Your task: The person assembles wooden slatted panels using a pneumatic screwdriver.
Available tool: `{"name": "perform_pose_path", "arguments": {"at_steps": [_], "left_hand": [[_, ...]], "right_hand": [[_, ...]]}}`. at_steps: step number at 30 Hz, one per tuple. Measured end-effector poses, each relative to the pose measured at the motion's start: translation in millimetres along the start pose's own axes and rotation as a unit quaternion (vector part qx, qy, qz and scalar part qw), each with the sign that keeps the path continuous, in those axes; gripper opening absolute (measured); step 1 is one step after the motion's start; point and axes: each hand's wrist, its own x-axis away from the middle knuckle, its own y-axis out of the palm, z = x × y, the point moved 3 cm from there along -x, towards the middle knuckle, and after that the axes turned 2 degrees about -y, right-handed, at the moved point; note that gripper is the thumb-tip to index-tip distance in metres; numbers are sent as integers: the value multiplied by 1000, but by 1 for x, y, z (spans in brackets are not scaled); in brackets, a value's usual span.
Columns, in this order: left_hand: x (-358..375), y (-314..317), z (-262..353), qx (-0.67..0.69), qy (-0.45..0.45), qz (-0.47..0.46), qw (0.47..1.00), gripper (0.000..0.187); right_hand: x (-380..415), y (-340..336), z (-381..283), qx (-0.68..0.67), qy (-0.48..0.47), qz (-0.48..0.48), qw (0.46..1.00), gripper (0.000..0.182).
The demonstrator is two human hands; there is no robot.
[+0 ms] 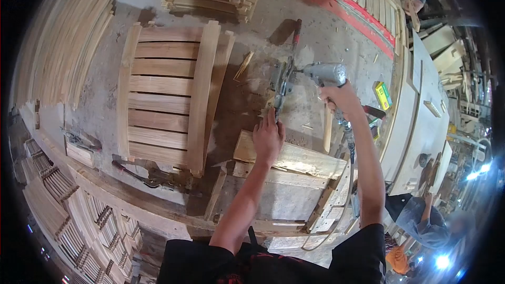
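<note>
My right hand (342, 97) is wrapped round the grip of a silver air impact wrench (329, 72), with a hose running down from its handle. The wrench's nose points left and meets a dark metal clamp (286, 76) on the worktable. That clamp has a red end at the top. At the clamp's lower end, the fingers of my left hand (269, 139) are closed on it. Below my left hand lies a thick pale wooden block (294, 155). Left of the clamp rests a slatted wooden panel (160, 94) between two side rails.
A yellow-green box (383, 95) and a wooden-handled tool (327, 129) lie right of the wrench. Stacked wooden strips (68, 37) fill the far left. A second clamp (139, 173) is at the near left. A red-edged frame (357, 13) stands at the back; people are at lower right.
</note>
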Motion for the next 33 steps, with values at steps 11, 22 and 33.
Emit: {"name": "perform_pose_path", "arguments": {"at_steps": [11, 22, 33], "left_hand": [[-1, 1, 0, -2, -11, -12, 1000, 40], [0, 3, 0, -1, -3, 6, 1000, 39], [-1, 4, -2, -8, -10, 2, 1000, 42]], "right_hand": [[5, -3, -1, -1, 0, 11, 1000, 11], [1, 4, 5, 10, 13, 36, 999, 15], [35, 2, 3, -19, 14, 106, 994, 26]]}}
